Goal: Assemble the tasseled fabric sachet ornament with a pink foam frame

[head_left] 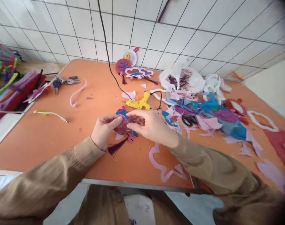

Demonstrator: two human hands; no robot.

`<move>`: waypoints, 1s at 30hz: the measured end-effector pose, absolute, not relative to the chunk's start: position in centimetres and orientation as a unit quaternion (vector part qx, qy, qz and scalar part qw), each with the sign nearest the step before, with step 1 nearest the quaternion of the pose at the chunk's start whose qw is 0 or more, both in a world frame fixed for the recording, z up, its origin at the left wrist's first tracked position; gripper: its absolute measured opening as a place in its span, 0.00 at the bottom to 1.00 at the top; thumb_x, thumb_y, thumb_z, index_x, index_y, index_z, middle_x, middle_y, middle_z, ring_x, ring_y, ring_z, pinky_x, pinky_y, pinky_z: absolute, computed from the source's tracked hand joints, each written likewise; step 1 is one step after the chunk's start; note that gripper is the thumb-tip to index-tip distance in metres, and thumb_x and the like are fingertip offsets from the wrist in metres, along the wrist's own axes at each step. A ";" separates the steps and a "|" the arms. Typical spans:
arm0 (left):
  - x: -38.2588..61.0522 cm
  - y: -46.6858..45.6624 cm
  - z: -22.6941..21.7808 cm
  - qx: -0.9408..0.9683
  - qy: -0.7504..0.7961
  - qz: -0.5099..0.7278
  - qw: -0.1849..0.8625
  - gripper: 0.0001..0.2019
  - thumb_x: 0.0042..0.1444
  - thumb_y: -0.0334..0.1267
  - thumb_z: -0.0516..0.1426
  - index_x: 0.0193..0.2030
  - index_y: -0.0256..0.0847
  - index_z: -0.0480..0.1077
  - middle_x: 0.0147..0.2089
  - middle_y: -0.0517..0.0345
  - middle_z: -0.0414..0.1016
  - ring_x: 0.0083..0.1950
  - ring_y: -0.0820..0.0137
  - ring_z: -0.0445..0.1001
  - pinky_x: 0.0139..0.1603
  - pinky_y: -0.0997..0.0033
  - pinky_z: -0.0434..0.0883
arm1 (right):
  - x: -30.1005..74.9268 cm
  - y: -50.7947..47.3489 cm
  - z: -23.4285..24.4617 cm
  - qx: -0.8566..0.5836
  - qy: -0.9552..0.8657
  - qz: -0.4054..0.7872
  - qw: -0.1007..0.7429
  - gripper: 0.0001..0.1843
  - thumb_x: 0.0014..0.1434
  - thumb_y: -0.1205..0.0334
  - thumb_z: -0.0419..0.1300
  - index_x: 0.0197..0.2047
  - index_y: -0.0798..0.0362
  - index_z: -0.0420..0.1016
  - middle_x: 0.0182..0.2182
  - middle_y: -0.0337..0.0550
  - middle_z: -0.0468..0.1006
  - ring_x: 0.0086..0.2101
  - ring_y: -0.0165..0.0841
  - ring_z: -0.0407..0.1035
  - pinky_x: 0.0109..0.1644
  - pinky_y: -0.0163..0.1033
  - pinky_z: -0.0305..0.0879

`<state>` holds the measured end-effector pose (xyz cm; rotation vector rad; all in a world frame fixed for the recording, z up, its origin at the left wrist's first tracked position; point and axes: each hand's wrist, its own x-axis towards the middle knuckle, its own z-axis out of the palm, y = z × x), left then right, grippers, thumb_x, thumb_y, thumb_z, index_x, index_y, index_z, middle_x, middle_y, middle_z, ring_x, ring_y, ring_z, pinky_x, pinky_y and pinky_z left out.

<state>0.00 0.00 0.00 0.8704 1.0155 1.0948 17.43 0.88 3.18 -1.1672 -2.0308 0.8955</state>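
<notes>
A small patterned fabric ornament in blue, pink and purple is between my two hands, over the middle of the table. My left hand pinches its left edge between thumb and fingers. Over its right side is my right hand, thumb and fingers curved and a little apart; whether they grip anything is hidden. From the ornament's lower end hang a dark purple tassel and a small pink bell. Just beyond my hands lies a yellow glue gun, its nozzle toward the left.
Fabric scraps cover the right side, with black-handled scissors among them. Behind stands a white plastic bag beside finished ornaments. Keys, a pink pipe cleaner and a white cable lie left. A black cord hangs down.
</notes>
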 end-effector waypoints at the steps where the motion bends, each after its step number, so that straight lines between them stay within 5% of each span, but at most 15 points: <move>1: 0.0 0.0 0.1 0.388 0.445 0.481 0.648 0.14 0.40 0.45 0.69 0.23 0.35 0.76 0.21 0.57 0.76 0.22 0.72 0.72 0.26 0.72 0.70 | 17.2 1.1 3.0 -0.438 -0.768 0.338 0.322 0.05 0.55 0.65 0.63 0.35 0.57 0.76 0.27 0.39 0.77 0.25 0.26 0.66 0.31 0.32 0.60; 7: 0.0 -0.1 1.1 0.392 0.444 0.486 0.643 0.19 0.43 0.52 0.66 0.25 0.34 0.76 0.23 0.54 0.77 0.23 0.71 0.73 0.26 0.73 0.71 | 16.7 1.9 2.7 -0.423 -0.767 0.353 0.328 0.08 0.55 0.70 0.58 0.24 0.56 0.70 0.19 0.34 0.69 0.22 0.24 0.61 0.29 0.31 0.57; 11: -0.2 0.1 1.2 0.432 0.460 0.457 0.627 0.14 0.42 0.45 0.68 0.24 0.34 0.75 0.20 0.57 0.75 0.21 0.73 0.71 0.24 0.75 0.70 | 16.9 1.9 2.4 -0.414 -0.773 0.364 0.315 0.07 0.56 0.70 0.58 0.26 0.56 0.70 0.19 0.33 0.68 0.21 0.23 0.60 0.27 0.31 0.56; 22: -1.4 0.8 2.5 0.468 0.519 0.495 0.517 0.07 0.44 0.35 0.62 0.31 0.33 0.75 0.22 0.61 0.75 0.20 0.77 0.69 0.21 0.78 0.68 | 16.9 1.3 1.3 -0.278 -0.919 0.216 0.176 0.07 0.61 0.69 0.59 0.39 0.54 0.79 0.37 0.44 0.77 0.39 0.32 0.71 0.43 0.37 0.65; 30: -1.2 0.5 2.3 0.473 0.505 0.484 0.535 0.08 0.43 0.34 0.61 0.32 0.34 0.76 0.20 0.62 0.73 0.20 0.77 0.68 0.19 0.80 0.66 | 15.6 -0.2 0.5 -0.206 -0.961 0.151 0.101 0.08 0.61 0.69 0.58 0.33 0.56 0.78 0.36 0.48 0.76 0.42 0.37 0.70 0.49 0.43 0.65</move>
